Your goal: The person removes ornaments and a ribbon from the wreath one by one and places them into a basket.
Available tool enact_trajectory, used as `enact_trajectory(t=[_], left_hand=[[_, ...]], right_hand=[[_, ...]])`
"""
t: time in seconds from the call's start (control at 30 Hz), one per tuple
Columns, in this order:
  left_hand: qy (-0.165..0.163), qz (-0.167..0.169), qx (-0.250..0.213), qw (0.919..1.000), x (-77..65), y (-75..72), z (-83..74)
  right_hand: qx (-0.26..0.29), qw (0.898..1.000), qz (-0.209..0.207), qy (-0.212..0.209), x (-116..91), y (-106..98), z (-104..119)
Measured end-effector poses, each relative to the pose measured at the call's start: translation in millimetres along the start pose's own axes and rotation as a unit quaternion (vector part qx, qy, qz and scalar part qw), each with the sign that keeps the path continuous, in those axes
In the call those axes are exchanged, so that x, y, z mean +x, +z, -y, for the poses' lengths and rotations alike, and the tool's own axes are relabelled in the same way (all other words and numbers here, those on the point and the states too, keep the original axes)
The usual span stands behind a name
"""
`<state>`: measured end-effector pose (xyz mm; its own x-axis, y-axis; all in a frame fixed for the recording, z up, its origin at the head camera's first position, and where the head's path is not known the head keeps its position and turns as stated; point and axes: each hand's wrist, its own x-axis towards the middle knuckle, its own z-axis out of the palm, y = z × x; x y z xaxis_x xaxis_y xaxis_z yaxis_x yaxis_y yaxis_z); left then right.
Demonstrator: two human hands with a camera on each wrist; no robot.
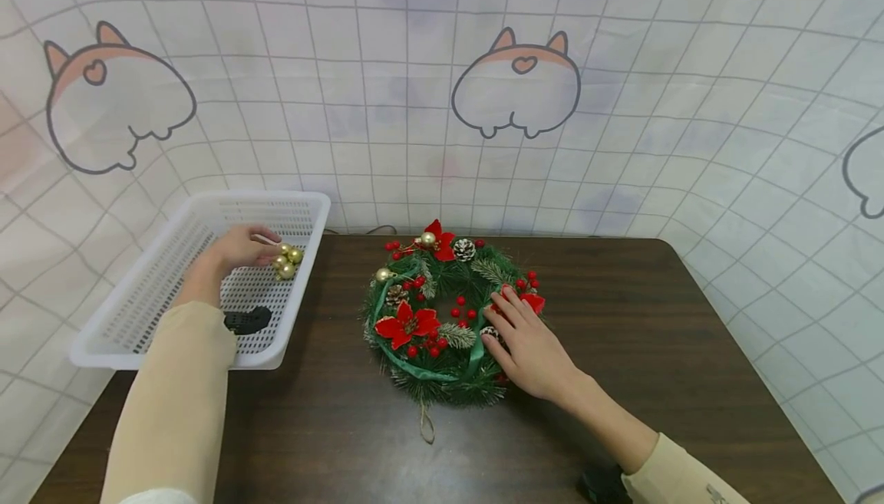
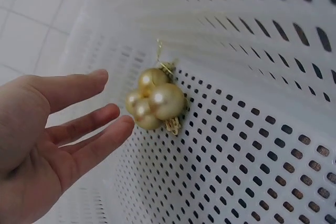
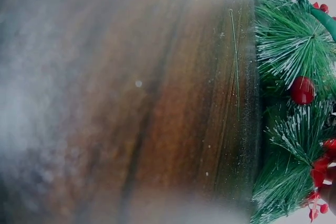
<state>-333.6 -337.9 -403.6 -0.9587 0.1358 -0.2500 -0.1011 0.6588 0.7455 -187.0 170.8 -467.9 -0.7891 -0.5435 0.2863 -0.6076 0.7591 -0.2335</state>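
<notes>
My left hand (image 1: pixel 235 251) reaches into a white plastic basket (image 1: pixel 300 301), fingers extended towards a cluster of gold baubles (image 1: pixel 286 261). In the left wrist view, the fingertips come right up to the baubles (image 2: pixel 167 102), and thumb and fingers stay apart. My right hand (image 1: pixel 528 347) rests on the right side of a green Christmas wreath (image 1: pixel 421 387), fingers spread over it. Red poinsettias (image 1: pixel 406 325), red berries, frosted pine cones (image 1: pixel 464 249) and a green ribbon decorate the wreath. Two gold baubles sit at its upper left, one (image 1: pixel 383 275) lower than the other (image 1: pixel 428 239).
Inside the basket, beside my left forearm, lies a black object (image 1: pixel 247 321). A twine loop (image 1: pixel 427 425) sticks out from the wreath's front onto the dark wooden table (image 1: pixel 324 427). Another dark object (image 1: pixel 602 483) is by my right sleeve. A patterned curtain (image 1: pixel 414 151) hangs behind the table.
</notes>
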Motion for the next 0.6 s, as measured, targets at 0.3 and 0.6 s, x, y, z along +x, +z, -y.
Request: enact_trajectory(t=[0.3,0.6], left_hand=[[0.048,-0.011,0.031,0.9983,-9.6,-2.2,-28.0],[0.120,-0.049,0.044,0.9906,-23.3,2.4,-69.9]], right_hand=[[-0.001,1.000,-0.002,0.004,-1,2,-1],[0.003,1.000,0.000,0.005,0,1,0]])
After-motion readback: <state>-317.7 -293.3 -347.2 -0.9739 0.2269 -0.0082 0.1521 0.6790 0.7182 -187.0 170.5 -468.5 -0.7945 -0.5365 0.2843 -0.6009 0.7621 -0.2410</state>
